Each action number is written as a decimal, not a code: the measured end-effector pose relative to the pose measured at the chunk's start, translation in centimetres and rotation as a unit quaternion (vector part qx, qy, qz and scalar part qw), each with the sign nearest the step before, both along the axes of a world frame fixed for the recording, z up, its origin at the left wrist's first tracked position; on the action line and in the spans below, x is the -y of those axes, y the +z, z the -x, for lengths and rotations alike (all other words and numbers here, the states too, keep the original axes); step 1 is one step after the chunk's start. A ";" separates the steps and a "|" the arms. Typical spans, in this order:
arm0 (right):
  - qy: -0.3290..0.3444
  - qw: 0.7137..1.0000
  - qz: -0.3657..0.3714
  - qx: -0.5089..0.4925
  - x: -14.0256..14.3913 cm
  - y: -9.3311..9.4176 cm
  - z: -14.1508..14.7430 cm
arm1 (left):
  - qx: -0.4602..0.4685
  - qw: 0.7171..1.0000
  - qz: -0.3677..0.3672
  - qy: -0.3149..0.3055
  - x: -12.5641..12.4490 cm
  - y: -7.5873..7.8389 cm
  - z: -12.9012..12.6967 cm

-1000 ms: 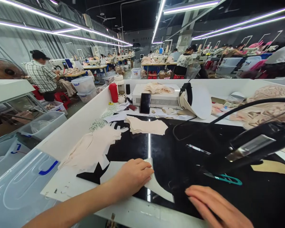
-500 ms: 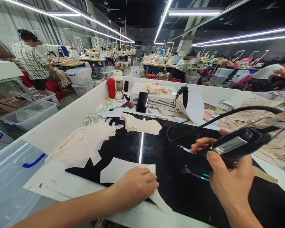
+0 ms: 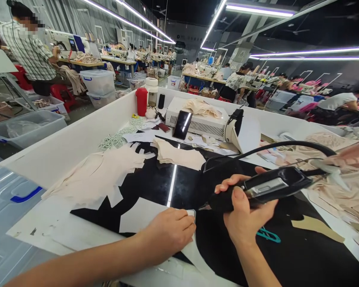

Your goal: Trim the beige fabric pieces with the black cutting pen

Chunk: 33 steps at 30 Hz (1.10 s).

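Black tool moved leftward — in right hand

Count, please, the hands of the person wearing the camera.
2: the left hand rests on the pale piece; the right hand holds the black tool. Neither is hidden.

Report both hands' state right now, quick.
Left hand: fingers curled, resting on white sheet piece; can't tell if it's gripping anything.
Right hand: closed, holding black corded tool.
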State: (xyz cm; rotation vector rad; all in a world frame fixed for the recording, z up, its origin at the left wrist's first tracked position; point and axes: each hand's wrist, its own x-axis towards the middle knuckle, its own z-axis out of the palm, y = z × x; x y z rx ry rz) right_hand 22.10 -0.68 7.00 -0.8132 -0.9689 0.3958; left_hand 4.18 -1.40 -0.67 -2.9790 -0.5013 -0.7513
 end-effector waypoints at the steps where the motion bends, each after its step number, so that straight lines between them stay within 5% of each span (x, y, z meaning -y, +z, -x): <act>1: 0.003 1.000 -0.003 0.001 -0.1 0.0 0.1 | 0.007 1.000 -0.003 0.000 0.1 -0.1 0.0; 33: 0.036 0.999 0.013 -0.016 -0.1 0.4 1.0 | 0.057 0.998 0.027 0.002 0.6 1.0 0.7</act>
